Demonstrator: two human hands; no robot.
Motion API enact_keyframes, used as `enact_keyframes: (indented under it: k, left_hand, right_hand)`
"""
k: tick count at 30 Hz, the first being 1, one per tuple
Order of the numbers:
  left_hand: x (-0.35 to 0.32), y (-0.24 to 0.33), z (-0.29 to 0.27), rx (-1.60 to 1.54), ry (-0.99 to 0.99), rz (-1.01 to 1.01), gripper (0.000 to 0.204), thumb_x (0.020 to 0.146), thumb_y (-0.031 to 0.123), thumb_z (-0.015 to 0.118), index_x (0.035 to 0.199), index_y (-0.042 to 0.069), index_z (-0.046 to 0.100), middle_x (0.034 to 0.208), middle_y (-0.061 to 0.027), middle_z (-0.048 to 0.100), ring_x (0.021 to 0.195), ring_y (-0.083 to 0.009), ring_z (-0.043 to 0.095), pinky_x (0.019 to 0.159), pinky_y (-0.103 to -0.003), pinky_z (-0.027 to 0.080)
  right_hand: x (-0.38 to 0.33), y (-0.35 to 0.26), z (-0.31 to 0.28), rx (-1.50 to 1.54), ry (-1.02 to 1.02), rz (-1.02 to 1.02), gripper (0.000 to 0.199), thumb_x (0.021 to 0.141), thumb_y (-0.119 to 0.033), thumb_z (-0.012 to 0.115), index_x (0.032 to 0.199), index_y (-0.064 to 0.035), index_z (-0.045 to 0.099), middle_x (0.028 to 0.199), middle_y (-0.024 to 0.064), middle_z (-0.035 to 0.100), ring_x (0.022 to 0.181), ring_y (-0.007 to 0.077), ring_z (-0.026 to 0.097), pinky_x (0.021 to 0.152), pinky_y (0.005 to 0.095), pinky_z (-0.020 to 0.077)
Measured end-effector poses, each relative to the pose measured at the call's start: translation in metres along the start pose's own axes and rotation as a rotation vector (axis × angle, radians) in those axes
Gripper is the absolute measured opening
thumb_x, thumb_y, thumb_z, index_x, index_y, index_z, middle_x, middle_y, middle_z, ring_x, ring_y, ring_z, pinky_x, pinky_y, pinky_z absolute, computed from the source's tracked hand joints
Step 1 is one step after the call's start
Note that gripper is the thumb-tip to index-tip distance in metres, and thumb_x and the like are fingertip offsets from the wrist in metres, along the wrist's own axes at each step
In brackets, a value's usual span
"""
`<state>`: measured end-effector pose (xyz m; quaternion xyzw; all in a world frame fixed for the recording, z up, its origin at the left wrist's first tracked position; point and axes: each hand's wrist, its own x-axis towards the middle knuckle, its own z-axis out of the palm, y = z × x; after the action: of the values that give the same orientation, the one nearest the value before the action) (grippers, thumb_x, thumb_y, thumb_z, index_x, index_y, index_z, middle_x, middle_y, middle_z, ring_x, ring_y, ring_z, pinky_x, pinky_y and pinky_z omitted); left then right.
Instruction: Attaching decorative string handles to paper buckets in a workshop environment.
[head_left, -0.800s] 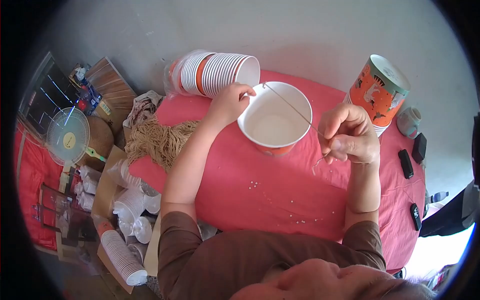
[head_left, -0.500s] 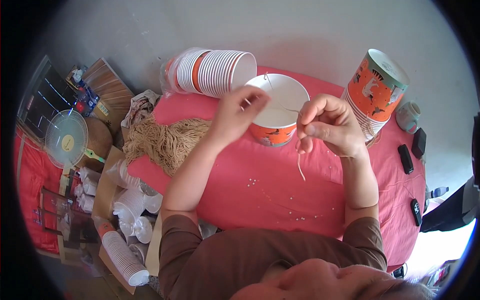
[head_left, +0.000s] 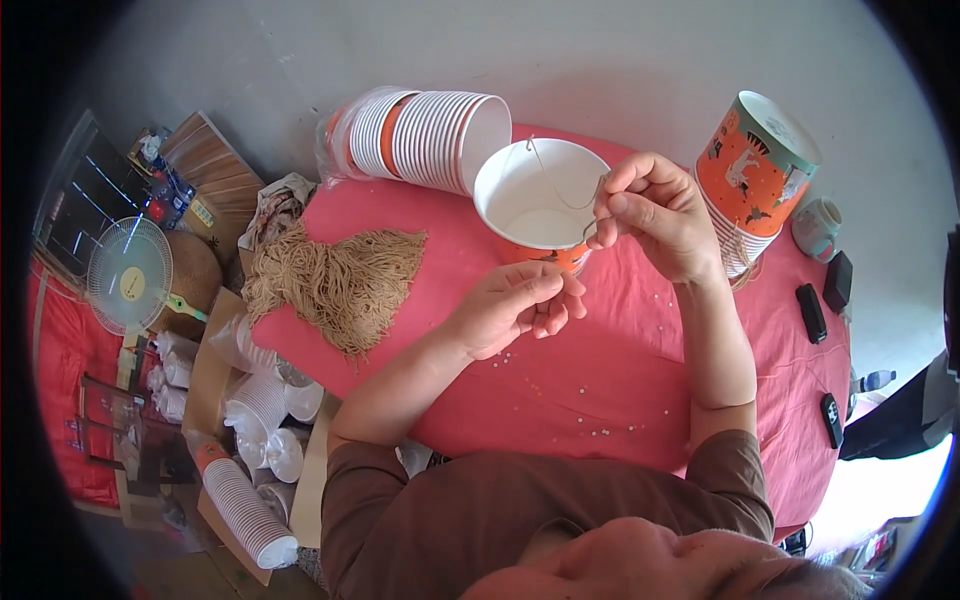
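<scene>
Left hand (head_left: 518,308): moved from the tub's (head_left: 508,190) left rim to just in front of it; half-curled, contents cannot be told.
Right hand (head_left: 645,215): beside the tub's right rim, pinching string.
String (head_left: 553,190): sags from the tub's far rim.
Room: red cloth (head_left: 620,360) spreads before the tub; sideways stack (head_left: 430,140) crowds its left edge.

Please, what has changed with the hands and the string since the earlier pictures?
The left hand has left the white cup's rim and moved toward the person, now in front of the cup, seemingly empty. The right hand moved left and away from the body, still pinching the string, which was taut and now sags. The fibre bundle and lying cup stack stayed put.
</scene>
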<state>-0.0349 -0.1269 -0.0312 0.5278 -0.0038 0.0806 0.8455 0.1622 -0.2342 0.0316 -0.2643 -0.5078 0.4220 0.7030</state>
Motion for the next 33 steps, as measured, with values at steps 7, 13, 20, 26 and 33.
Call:
enact_keyframes:
  k: [7, 13, 20, 26, 33]
  left_hand:
    - [0.002, 0.002, 0.009, 0.335, 0.206, 0.285, 0.019, 0.102, 0.019, 0.055, 0.11, 0.002, 0.06, 0.081, 0.0007, 0.057, 0.067, -0.0046, 0.05, 0.058, -0.02, 0.04]
    - [0.006, -0.005, 0.002, 0.147, 0.046, 0.03, 0.036, 0.104, 0.032, 0.047, 0.104, -0.002, 0.062, 0.078, 0.0, 0.056, 0.059, -0.0027, 0.043, 0.052, -0.017, 0.035]
    - [0.0, -0.008, -0.002, 0.049, 0.019, -0.051, 0.025, 0.1, 0.024, 0.056, 0.102, -0.001, 0.062, 0.077, -0.0003, 0.056, 0.059, -0.0037, 0.044, 0.051, -0.018, 0.037]
    - [-0.004, -0.007, -0.01, 0.111, 0.083, -0.024, 0.013, 0.096, 0.011, 0.063, 0.102, 0.0, 0.065, 0.08, -0.005, 0.065, 0.062, -0.0067, 0.055, 0.052, -0.019, 0.041]
    - [-0.008, -0.01, -0.013, 0.719, 0.324, 0.245, 0.014, 0.097, 0.008, 0.06, 0.103, -0.004, 0.065, 0.086, -0.0077, 0.07, 0.068, -0.009, 0.063, 0.059, -0.023, 0.051]
  right_hand:
    - [-0.002, 0.003, 0.006, -0.072, -0.058, -0.006, 0.009, 0.093, 0.002, 0.06, 0.101, -0.0003, 0.061, 0.09, 0.0123, 0.067, 0.072, 0.0175, 0.069, 0.067, 0.0318, 0.0595]
    - [-0.002, 0.003, 0.007, -0.031, -0.033, -0.015, 0.009, 0.092, 0.002, 0.064, 0.101, 0.0003, 0.063, 0.088, 0.0111, 0.07, 0.074, 0.0179, 0.071, 0.068, 0.0289, 0.0593]
    - [0.001, 0.001, 0.001, -0.063, 0.036, -0.024, 0.007, 0.093, 0.002, 0.061, 0.1, 0.001, 0.062, 0.088, 0.0112, 0.069, 0.072, 0.0177, 0.07, 0.07, 0.0311, 0.0604]
    - [0.002, -0.002, -0.006, -0.134, 0.061, -0.025, 0.006, 0.095, 0.001, 0.059, 0.1, 0.0013, 0.062, 0.087, 0.0107, 0.069, 0.074, 0.0167, 0.069, 0.071, 0.0299, 0.0596]
    - [0.0, -0.001, 0.008, -1.291, 0.224, -0.111, 0.022, 0.08, 0.003, 0.068, 0.101, -0.0019, 0.064, 0.095, 0.0074, 0.059, 0.064, 0.0143, 0.056, 0.058, 0.0319, 0.0465]
